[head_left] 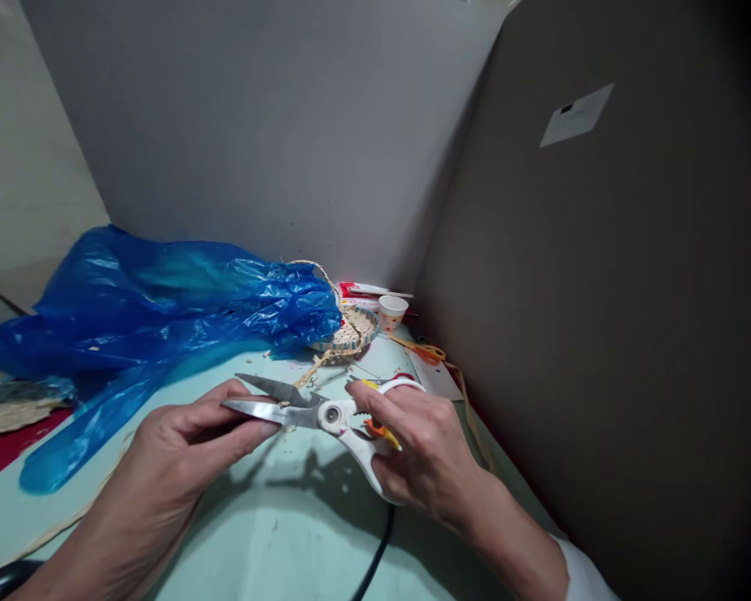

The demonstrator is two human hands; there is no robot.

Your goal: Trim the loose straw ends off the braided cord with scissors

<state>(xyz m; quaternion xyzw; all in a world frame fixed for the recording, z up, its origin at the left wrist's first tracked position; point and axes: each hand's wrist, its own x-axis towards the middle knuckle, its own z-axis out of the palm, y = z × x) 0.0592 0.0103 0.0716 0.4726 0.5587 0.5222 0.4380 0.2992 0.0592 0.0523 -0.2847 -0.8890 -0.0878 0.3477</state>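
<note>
My right hand (422,442) grips the white handles of a pair of scissors (331,415), its fingers through the loops. The blades are spread apart and point left. My left hand (200,446) is closed in a pinch behind the lower blade. A bit of pale straw strand (305,377) shows between the blades and at the left fingertips; the fingers hide most of what they hold. Beyond the scissors, a round woven basket (363,328) with blue stitching at its rim sits partly under a crumpled blue plastic bag (225,292).
A paper cup (393,312) stands behind the basket, beside a red and white packet (360,290). Orange-handled scissors (426,352) lie at the right. A black cable (379,551) crosses the pale green table (256,534). Grey panels (275,125) rise behind and at right.
</note>
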